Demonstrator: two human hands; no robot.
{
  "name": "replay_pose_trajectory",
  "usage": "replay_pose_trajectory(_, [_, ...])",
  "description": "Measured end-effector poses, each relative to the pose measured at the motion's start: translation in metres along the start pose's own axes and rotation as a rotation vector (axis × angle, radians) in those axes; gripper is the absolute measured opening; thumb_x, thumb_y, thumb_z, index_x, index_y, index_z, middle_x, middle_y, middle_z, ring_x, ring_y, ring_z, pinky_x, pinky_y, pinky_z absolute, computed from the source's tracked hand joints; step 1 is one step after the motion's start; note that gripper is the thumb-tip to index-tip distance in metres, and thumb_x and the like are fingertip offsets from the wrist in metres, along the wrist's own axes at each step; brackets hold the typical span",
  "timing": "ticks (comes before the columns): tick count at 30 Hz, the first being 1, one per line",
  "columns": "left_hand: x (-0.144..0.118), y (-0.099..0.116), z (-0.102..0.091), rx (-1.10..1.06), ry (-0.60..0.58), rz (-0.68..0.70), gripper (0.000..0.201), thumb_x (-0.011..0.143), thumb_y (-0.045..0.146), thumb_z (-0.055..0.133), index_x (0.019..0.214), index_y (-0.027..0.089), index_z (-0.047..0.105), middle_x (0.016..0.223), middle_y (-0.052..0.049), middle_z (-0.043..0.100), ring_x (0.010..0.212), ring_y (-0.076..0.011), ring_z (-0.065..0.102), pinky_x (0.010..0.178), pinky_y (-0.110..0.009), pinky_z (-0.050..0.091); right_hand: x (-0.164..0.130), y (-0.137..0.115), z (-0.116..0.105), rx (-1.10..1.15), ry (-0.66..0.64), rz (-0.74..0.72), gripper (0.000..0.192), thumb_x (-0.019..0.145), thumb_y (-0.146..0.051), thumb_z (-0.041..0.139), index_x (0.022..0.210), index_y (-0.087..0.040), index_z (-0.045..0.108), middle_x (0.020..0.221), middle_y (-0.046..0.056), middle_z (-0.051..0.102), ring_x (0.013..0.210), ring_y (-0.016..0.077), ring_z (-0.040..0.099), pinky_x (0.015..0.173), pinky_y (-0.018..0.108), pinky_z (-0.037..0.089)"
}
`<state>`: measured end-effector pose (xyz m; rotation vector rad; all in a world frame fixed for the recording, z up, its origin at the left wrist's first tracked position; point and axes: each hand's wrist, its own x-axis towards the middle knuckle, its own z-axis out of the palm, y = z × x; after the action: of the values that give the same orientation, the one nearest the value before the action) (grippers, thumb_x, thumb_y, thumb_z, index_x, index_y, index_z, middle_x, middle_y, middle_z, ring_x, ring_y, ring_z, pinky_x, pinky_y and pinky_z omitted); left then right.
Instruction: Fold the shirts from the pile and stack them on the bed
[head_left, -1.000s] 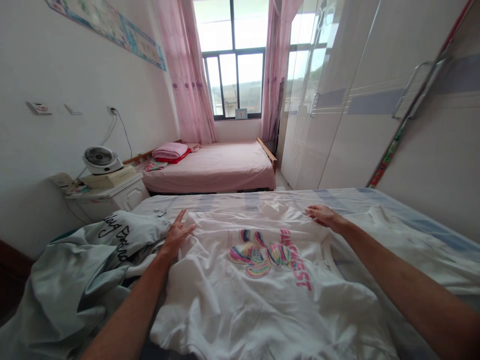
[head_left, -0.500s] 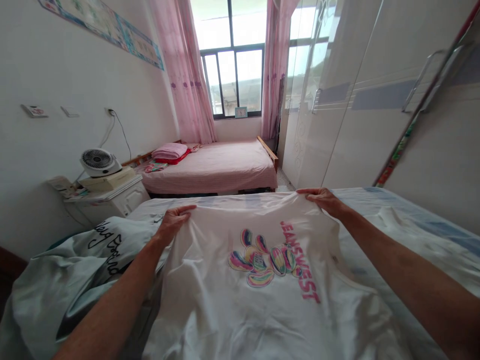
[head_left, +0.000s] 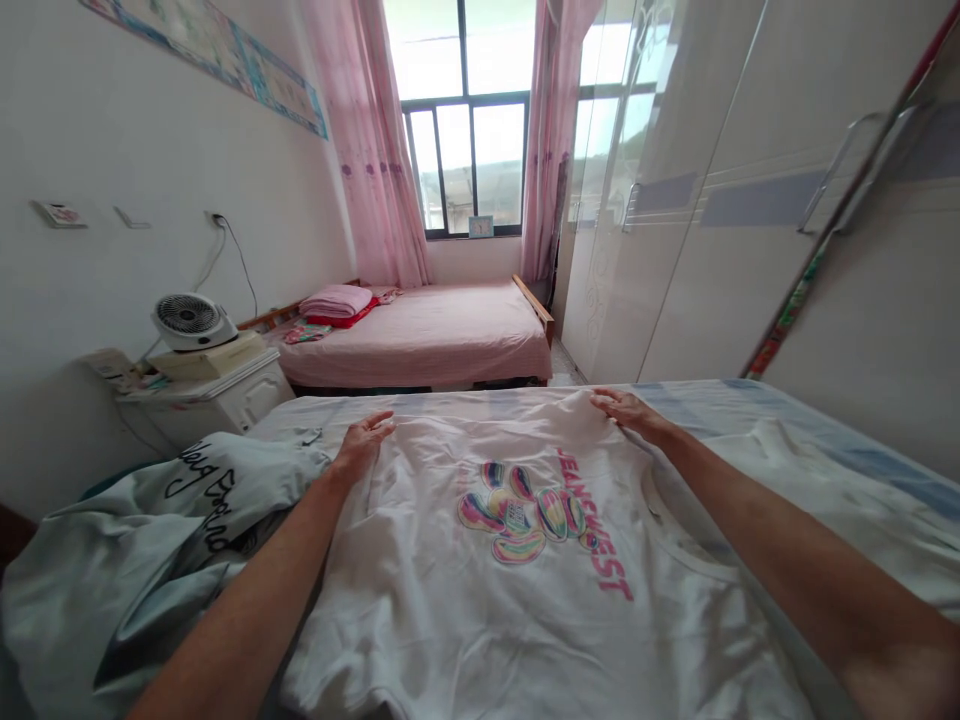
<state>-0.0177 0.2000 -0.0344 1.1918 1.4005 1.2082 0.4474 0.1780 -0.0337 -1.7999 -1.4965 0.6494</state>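
A white T-shirt [head_left: 442,600] with a colourful cartoon print and pink "JEANSWEST" lettering lies spread on the near bed, its neckline to the right. At its far left corner my left hand [head_left: 365,442] pinches the cloth between thumb and fingers. My right hand [head_left: 626,410] grips the far edge nearer the shoulder, fingers closed on the fabric. Pale green-grey clothing [head_left: 217,500] with black script is heaped to the left of my left forearm. Beyond my right forearm lies another white garment [head_left: 810,480].
The near bed has a blue-and-white sheet [head_left: 750,400]. A pink-covered bed [head_left: 442,330] stands by the window. On the left, a white nightstand [head_left: 217,400] carries a box and a small fan [head_left: 193,320]. Glossy wardrobe doors [head_left: 697,270] line the right side.
Both hands have lowered slightly, and the T-shirt has gone from stretched taut to lying slacker on the bed, with more wrinkles.
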Motion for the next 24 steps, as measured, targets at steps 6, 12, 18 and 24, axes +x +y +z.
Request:
replay_pose_trajectory(6, [0.004, 0.018, 0.007, 0.066, 0.025, -0.055, 0.073, 0.065, 0.019, 0.073, 0.133, 0.011, 0.048, 0.063, 0.001, 0.064, 0.054, -0.0109, 0.057, 0.052, -0.019, 0.042, 0.029, -0.025, 0.008, -0.123, -0.102, 0.086, 0.061, 0.076, -0.055, 0.058, 0.117, -0.01, 0.059, 0.089, 0.011, 0.067, 0.068, 0.0158, 0.06, 0.051, 0.022, 0.044])
replay_pose_trajectory(12, [0.014, 0.02, 0.006, 0.12, -0.128, 0.061, 0.081, 0.057, 0.012, 0.063, 0.135, 0.01, 0.046, 0.071, 0.001, 0.062, 0.051, -0.0087, 0.052, 0.049, -0.019, 0.042, 0.035, -0.038, 0.012, -0.31, -0.205, 0.019, 0.018, 0.06, -0.025, 0.072, 0.071, -0.011, 0.069, 0.056, 0.002, 0.06, 0.058, 0.0158, 0.057, 0.055, 0.025, 0.043])
replay_pose_trajectory(18, [0.023, 0.008, 0.003, 0.064, 0.089, 0.355, 0.078, 0.06, 0.014, 0.053, 0.137, 0.022, 0.045, 0.104, -0.004, 0.062, 0.066, -0.009, 0.056, 0.054, -0.017, 0.042, 0.036, -0.043, 0.018, -0.369, 0.189, -0.094, 0.037, 0.083, -0.019, 0.039, 0.11, -0.015, 0.063, 0.109, 0.01, 0.064, 0.104, 0.0201, 0.057, 0.089, 0.03, 0.042])
replay_pose_trajectory(24, [0.03, -0.019, -0.001, 0.506, 0.217, 0.156, 0.076, 0.066, 0.021, 0.06, 0.139, 0.013, 0.042, 0.092, -0.006, 0.064, 0.067, -0.0134, 0.058, 0.06, -0.022, 0.044, 0.027, -0.029, 0.034, -0.425, 0.256, -0.009, 0.054, 0.082, -0.033, 0.047, 0.13, -0.009, 0.048, 0.129, 0.02, 0.052, 0.115, 0.0272, 0.052, 0.094, 0.037, 0.041])
